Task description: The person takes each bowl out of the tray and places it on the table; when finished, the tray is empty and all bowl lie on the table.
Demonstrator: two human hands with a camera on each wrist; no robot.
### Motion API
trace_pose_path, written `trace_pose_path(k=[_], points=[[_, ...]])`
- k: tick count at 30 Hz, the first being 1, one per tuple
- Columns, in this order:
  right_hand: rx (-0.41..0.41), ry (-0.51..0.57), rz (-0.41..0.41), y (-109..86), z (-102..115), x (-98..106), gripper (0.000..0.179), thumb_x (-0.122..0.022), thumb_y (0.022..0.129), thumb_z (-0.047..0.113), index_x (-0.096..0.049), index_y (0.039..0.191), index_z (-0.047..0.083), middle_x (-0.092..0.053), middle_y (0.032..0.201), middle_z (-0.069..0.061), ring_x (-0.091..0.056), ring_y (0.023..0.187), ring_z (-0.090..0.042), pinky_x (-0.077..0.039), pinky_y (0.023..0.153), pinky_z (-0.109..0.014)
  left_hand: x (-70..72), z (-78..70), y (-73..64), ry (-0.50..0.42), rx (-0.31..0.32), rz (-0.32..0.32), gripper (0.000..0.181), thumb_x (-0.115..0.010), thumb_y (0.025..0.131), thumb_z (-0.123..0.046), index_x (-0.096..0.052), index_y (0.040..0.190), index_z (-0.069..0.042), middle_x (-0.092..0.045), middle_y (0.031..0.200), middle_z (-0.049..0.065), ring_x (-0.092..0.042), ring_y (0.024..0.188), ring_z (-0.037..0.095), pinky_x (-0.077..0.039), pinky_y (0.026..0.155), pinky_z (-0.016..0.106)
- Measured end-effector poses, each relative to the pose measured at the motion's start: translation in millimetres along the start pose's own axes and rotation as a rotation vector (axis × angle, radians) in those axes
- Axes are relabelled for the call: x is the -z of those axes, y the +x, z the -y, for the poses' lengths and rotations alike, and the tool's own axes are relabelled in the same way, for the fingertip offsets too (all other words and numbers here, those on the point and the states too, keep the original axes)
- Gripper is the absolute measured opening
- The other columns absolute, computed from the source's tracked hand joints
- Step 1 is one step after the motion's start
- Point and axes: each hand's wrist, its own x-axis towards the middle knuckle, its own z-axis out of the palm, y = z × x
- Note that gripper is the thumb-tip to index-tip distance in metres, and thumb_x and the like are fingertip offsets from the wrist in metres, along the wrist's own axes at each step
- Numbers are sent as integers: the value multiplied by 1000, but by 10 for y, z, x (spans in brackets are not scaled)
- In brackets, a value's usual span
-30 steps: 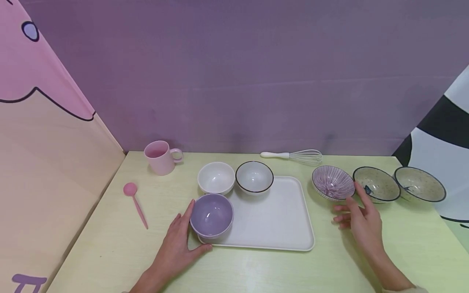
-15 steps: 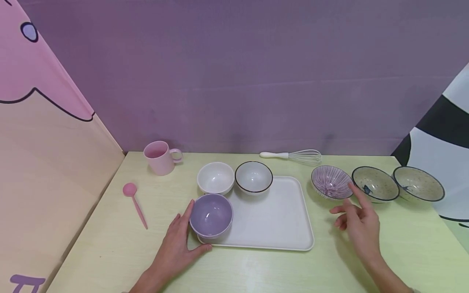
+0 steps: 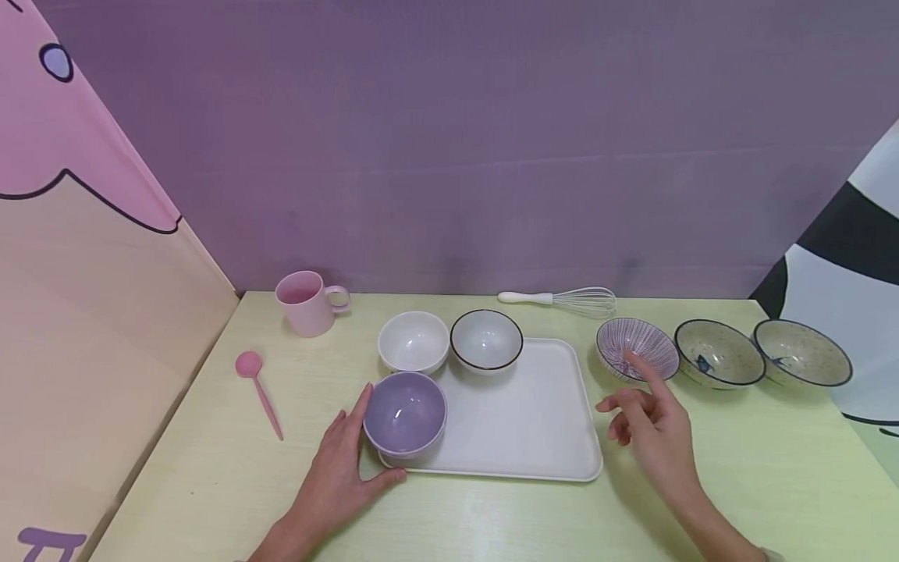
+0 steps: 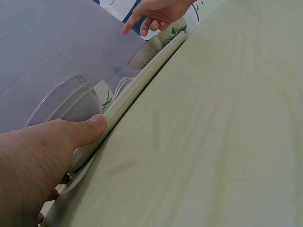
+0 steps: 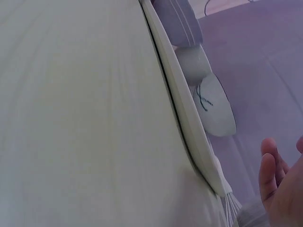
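Note:
A purple bowl (image 3: 405,415) sits on the left front corner of the white tray (image 3: 534,425). My left hand (image 3: 335,476) lies around that corner, index finger straight along the bowl's left side. In the left wrist view its thumb (image 4: 90,131) rests at the tray rim; its other fingers are mostly hidden. My right hand (image 3: 660,445) hovers before a purple-striped bowl (image 3: 635,343), holding nothing, index finger extended and the others loosely bent. Its fingertip overlaps that bowl's interior in the head view; contact cannot be told.
Behind the purple bowl stand a white bowl (image 3: 413,343) and a dark-rimmed bowl (image 3: 487,341). Two speckled bowls (image 3: 719,355) line up at right. A whisk (image 3: 562,299) lies at the back; a pink mug (image 3: 309,304) and pink spoon (image 3: 258,386) are left.
My right hand has moved left from the gap by the nearer speckled bowl to the front of the striped bowl. My left hand and the bowls have stayed put.

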Motion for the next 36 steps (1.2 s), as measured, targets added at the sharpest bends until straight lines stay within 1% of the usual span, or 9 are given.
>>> trace_pose_path(k=[3, 9, 15, 21, 28, 33, 36], points=[[14, -20, 41, -29, 32, -94, 56, -56, 113, -2, -49, 167, 10, -80, 84, 2, -64, 53, -13, -54, 50, -18, 1, -3, -1, -1, 7, 4, 132, -102, 79, -41, -18, 180, -24, -42, 177, 8, -44, 156, 52, -34, 132, 68], [33, -36, 102, -81, 81, -285, 56, -58, 112, -3, -51, 166, 8, -79, 85, -2, -63, 53, -15, -56, 49, -21, 16, -24, -6, -2, 44, 22, 131, -101, 80, -42, -17, 180, -27, -41, 178, 9, -39, 158, 55, -35, 129, 71], [46, -57, 162, -138, 114, -467, 54, -59, 111, -4, -55, 162, 11, -78, 87, -6, -63, 54, -18, -57, 48, -24, 25, -41, -10, -10, 66, 33, 131, -101, 80, -42, -17, 180, -28, -41, 177, 10, -37, 158, 57, -35, 128, 73], [54, -57, 232, -182, 117, -643, 49, -61, 110, -3, -57, 159, 6, -77, 87, -10, -64, 54, -20, -57, 47, -26, 17, -31, -7, -9, 55, 23, 131, -101, 81, -41, -17, 180, -28, -41, 177, 10, -37, 158, 57, -35, 128, 73], [79, -8, 335, -243, 108, -877, 45, -63, 109, -3, -60, 154, 1, -75, 86, -14, -64, 51, -20, -55, 43, -28, 18, -25, -3, -7, 32, 16, 132, -101, 80, -40, -17, 180, -27, -41, 177, 9, -39, 158, 54, -33, 131, 70], [40, -13, 410, -274, 121, -1022, 47, -62, 108, -3, -59, 155, 2, -75, 90, -15, -66, 55, -19, -56, 45, -29, 16, -28, -1, -8, 34, 16, 130, -101, 80, -41, -18, 180, -25, -41, 177, 9, -39, 158, 55, -33, 130, 70], [33, -27, 444, -283, 116, -1086, 48, -63, 108, -2, -58, 156, 1, -75, 93, -18, -67, 57, -19, -56, 46, -28, 16, -28, -6, -10, 37, 16, 130, -101, 80, -41, -18, 180, -26, -41, 177, 8, -39, 158, 55, -34, 130, 71]])
